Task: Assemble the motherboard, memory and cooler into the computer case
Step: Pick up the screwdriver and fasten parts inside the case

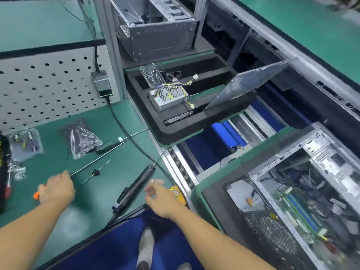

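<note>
head view: electric screwdriver (134, 189) just left of right hand (161, 199), fingers loose, empty; axis near-left to far-right. left hand (56, 189) gripping orange-handled screwdriver (36, 195).

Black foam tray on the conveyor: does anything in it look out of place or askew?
Yes. The grey side panel leans tilted on the foam tray instead of lying flat, and the power supply sits skewed across its slots, wires splayed.
</note>
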